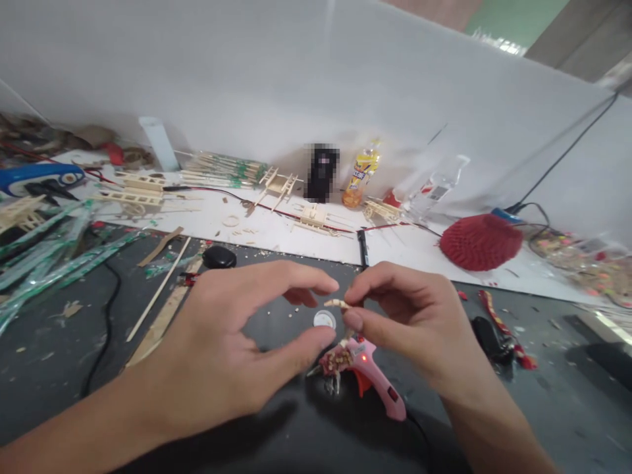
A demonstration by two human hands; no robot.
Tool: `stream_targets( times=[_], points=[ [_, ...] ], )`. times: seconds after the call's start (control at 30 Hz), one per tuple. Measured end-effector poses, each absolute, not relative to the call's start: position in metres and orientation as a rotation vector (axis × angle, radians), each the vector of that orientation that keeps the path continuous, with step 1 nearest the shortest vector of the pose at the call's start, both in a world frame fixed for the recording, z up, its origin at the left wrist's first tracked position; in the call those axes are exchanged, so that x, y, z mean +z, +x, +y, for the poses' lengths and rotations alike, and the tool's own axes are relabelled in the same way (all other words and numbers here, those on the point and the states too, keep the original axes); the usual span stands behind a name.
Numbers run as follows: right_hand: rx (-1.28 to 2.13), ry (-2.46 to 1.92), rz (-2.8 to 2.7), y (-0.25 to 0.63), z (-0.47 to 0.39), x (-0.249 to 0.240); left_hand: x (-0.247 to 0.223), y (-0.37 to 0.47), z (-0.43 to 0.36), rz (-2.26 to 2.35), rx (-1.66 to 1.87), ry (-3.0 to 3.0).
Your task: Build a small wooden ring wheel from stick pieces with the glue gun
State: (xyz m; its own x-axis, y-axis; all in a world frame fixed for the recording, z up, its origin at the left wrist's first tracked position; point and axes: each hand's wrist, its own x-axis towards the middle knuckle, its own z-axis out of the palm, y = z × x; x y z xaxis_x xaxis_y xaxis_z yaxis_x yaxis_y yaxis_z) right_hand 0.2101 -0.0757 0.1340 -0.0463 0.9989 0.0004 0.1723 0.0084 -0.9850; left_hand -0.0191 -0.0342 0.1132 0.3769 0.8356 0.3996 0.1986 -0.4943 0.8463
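Note:
Between the thumb and fingers of my right hand [409,322] is a small pale wooden piece [336,303], its free end pointing left. My left hand [247,329] is open, thumb and fingers spread apart, close to the left end of that piece without visibly touching it. Below both hands a pink glue gun [378,382] lies on the dark table, its small red light lit and dried glue clumped around its nozzle end. A round white cap [324,320] sits just behind the glue gun, partly covered by my left thumb.
Several small wooden frame models [277,187] stand along the white strip by the wall. A drink bottle [362,172], a clear bottle [434,187] and a red ribbed object [481,242] are at the back. Plastic wrappers [44,263] and a wooden stick [158,289] lie left; keys [494,339] lie right.

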Motion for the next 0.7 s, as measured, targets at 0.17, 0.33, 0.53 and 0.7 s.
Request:
stream_targets(
  times=[0.17,0.33,0.53,0.7],
  points=[
    [1.170,-1.177,-1.340,0.206,-0.082,0.118,0.096,-0.008,-0.038,0.751,1.056,1.579],
    [1.249,-1.204,-1.275,0.203,-0.083,0.103,0.091,-0.005,-0.043,0.772,1.103,1.443],
    [1.254,-1.195,-1.241,0.203,-0.083,0.092,0.083,-0.003,-0.041,0.822,1.045,1.299],
    [1.339,-1.184,-1.214,0.204,-0.083,0.085,0.074,-0.006,-0.041,0.811,0.958,1.218]
  ],
)
